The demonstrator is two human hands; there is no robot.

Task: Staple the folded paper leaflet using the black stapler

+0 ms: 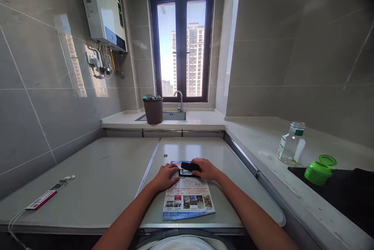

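Note:
A printed leaflet (189,187) with red and blue text and small photos lies on the folding table in front of me. On its upper part sits a small flat item (187,172) with a black rim and a pale, marked face. My right hand (206,169) is closed around a black oblong object (189,166), tilted just above the flat item; its exact kind is unclear. My left hand (167,176) lies palm down with fingers stretched over the leaflet's left edge. Its fingertips reach the left end of the flat item.
A small grey piece (165,155) lies beyond the leaflet. A red-and-white power strip (43,199) with a cord is on the left. On the right counter stand a glass bottle (289,146) and an open green jar (318,173). A brown bin (153,111) stands by the sink (175,116).

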